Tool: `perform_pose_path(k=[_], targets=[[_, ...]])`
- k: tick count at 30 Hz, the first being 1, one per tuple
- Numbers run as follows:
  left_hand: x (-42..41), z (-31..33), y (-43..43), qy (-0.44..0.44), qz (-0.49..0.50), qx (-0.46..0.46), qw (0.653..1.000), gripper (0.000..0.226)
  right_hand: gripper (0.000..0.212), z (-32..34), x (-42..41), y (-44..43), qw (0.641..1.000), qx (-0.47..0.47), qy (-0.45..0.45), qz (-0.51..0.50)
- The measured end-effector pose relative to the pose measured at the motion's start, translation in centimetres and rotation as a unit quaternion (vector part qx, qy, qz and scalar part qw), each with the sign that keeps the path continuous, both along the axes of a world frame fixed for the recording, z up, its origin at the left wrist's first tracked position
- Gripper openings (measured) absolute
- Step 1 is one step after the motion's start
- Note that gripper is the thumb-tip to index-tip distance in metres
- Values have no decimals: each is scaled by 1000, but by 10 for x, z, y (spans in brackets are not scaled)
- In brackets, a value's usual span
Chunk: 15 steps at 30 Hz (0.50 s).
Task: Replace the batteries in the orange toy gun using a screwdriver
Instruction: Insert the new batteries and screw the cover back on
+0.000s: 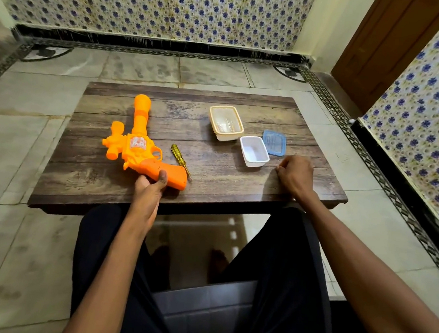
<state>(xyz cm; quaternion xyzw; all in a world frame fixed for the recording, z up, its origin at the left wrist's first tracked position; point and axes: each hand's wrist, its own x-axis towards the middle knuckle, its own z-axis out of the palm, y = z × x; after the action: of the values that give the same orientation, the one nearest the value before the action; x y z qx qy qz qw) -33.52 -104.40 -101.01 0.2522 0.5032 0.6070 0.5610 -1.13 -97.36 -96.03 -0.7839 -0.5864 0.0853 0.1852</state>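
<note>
The orange toy gun [136, 144] lies flat on the low wooden table [238, 183], barrel pointing away from me. My left hand [149, 189] grips its handle, thumb on top. Just right of the handle lies a screwdriver [180, 159] with a yellow transparent handle, its tip pointing toward me. My right hand [295, 176] rests on the table near the front right edge, fingers curled and holding nothing.
A lidded cream container [225, 122] stands at the back right of the table. In front of it are an open white tub [254, 151] and a blue lid [274, 142]. Tiled floor surrounds the table; my legs are beneath its front edge.
</note>
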Motion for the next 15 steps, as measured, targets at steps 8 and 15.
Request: perform_pose_path(k=[8, 15], targets=[[0, 3, -2, -2, -11, -9, 1000, 38, 10, 5, -6, -1, 996, -77, -38, 10], [0, 8, -2, -19, -4, -21, 1000, 34, 5, 37, -57, -20, 987, 56, 131, 78]])
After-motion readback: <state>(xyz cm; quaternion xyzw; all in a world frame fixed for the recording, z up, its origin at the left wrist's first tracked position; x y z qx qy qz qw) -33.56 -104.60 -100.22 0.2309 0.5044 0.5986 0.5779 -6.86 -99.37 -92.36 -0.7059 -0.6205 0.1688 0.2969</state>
